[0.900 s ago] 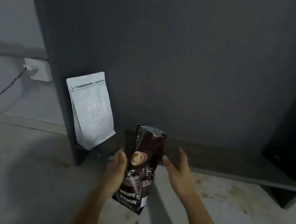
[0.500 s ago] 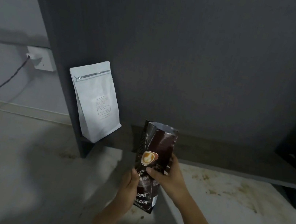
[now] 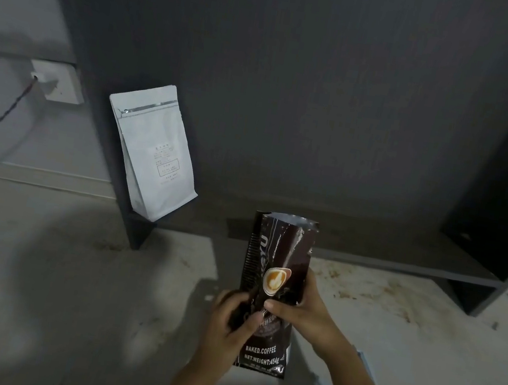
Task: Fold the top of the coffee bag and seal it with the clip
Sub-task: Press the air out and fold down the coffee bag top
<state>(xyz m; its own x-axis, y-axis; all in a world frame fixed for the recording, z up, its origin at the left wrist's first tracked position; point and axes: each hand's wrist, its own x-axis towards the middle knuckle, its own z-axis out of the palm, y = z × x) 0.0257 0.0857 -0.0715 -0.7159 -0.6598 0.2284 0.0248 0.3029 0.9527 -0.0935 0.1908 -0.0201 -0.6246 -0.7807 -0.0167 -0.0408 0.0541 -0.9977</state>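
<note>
Both hands are gripping the dark coffee bag (image 3: 275, 281) upright, the left hand (image 3: 231, 324) wrapping its left edge and the right hand (image 3: 303, 315) pinching its middle. Its top is gaping open. A white pouch (image 3: 153, 151) is leaning against the dark shelf (image 3: 368, 259) behind.

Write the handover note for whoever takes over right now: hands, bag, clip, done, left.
Left hand: gripping the dark coffee bag at its middle, left side.
Right hand: gripping the same bag from the right, thumb across the front.
Bag: upright on the floor, top open and unfolded.
Clip: not clearly in view; a pale object beside the right forearm cannot be identified.
White bag: leaning against the dark shelf, untouched.
Done: bag secured.
Left: fold top, clip it.
</note>
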